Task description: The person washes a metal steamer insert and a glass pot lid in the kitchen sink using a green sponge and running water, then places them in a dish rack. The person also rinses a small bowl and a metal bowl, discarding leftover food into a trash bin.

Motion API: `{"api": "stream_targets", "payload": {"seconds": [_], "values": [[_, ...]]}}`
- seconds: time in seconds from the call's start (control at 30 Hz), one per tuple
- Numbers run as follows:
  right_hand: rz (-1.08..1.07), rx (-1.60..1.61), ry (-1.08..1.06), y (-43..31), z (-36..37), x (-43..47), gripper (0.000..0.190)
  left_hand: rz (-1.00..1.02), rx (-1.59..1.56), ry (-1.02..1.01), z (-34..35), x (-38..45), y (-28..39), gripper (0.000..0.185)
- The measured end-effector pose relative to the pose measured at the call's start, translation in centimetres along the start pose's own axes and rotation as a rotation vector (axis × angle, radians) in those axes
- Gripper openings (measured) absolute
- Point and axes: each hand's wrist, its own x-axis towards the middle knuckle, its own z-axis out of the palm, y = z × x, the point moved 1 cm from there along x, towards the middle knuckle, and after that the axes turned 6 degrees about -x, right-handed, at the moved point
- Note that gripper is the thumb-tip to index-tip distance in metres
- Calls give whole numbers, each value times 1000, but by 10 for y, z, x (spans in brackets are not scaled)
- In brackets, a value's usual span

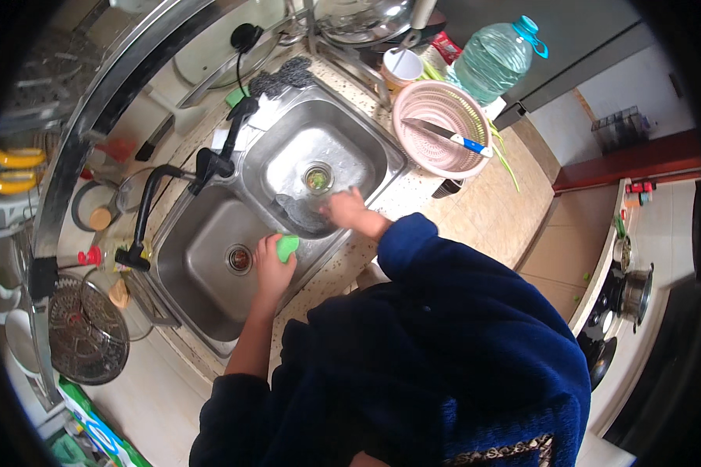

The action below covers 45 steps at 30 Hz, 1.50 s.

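Observation:
My left hand (273,273) grips a bright green sponge (288,247) above the front edge of the left steel basin (201,239). My right hand (349,209), blurred by motion, is over the front of the right basin (292,131). Its fingers are close to a wet dark grey cloth (299,216) lying against the basin wall; whether they hold it cannot be made out. Green scraps sit in the right drain strainer (318,178). Reddish-brown bits show in the left drain (239,259). A black faucet (213,166) rises behind the basins, its spout over the left one.
On the counter to the right, a kitchen knife (435,129) with a blue-and-white handle lies across a pink colander (405,153). Behind it stands a large water bottle (493,61). A dark grey rag (283,76) lies behind the right basin. Glass lids (87,333) lean at the left.

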Motion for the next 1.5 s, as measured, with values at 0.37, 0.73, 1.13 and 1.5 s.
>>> {"api": "stream_targets", "payload": {"seconds": [0.37,0.73,1.13,1.5], "values": [[1049,4,914,265,-118,-117,39,39,73,29,19,34,11,49],[907,1226,590,322,-73,-139,25,-153,-70,233,-28,15,-50,48],[499,1052,341,81,-66,-112,36,-338,-157,472,-134,-37,-46,52],[311,577,143,-191,74,35,28,-286,-148,554,-181,-70,-11,51]]}}
